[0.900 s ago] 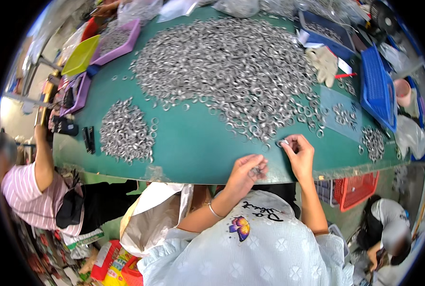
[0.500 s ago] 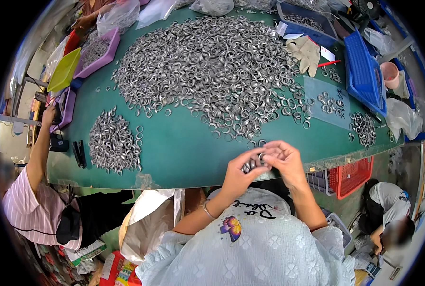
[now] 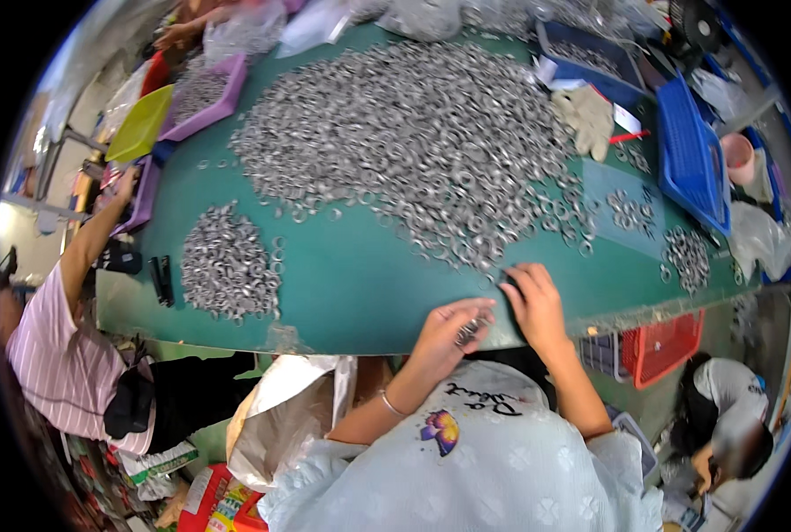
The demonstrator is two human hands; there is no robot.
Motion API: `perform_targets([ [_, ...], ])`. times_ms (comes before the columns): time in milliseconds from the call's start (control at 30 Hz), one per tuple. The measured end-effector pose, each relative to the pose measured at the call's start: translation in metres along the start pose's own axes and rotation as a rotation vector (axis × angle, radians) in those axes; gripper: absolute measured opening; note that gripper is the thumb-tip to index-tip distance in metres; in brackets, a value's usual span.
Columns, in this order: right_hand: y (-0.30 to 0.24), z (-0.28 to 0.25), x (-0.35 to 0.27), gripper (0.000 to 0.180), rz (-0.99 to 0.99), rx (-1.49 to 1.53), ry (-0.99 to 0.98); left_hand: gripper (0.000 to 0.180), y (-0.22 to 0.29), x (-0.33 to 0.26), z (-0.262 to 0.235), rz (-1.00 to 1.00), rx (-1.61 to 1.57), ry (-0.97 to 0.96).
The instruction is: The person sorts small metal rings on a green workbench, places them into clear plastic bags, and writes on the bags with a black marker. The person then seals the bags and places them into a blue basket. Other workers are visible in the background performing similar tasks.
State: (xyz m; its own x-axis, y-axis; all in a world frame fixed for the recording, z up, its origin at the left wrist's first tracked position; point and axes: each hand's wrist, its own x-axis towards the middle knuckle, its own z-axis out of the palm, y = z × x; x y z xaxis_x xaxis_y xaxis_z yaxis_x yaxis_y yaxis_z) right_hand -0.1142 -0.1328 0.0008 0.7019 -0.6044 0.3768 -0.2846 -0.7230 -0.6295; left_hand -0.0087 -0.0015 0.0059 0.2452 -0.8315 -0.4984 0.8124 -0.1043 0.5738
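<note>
Left hand [image 3: 444,330] fingers are gripping a few metal rings [image 3: 468,332]; right hand [image 3: 533,303] is lying open on the green surface [image 3: 351,275], beside two ring piles: one large [image 3: 413,142], one small [image 3: 227,262].

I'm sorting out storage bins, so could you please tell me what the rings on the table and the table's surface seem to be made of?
The rings look like bare metal: silvery grey with bright glints; which metal is unclear. A few sit in the left hand. The table surface looks like a matte green mat, perhaps rubber or vinyl: even colour, no shine.
</note>
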Motion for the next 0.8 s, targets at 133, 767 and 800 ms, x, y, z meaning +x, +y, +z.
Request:
perform_targets([
  [133, -0.007, -0.004, -0.005, 0.005, 0.442, 0.489, -0.012, 0.033, 0.001, -0.004, 0.002, 0.145, 0.12, -0.001],
  [767, -0.024, 0.004, 0.009, 0.031, -0.038, -0.037, -0.081, 0.028, 0.006, -0.004, -0.017, 0.051, -0.157, -0.141],
  [800, -0.02, 0.009, 0.006, 0.031, -0.053, -0.057, -0.089, 0.027, 0.006, -0.004, -0.016, 0.068, -0.139, -0.14],
])
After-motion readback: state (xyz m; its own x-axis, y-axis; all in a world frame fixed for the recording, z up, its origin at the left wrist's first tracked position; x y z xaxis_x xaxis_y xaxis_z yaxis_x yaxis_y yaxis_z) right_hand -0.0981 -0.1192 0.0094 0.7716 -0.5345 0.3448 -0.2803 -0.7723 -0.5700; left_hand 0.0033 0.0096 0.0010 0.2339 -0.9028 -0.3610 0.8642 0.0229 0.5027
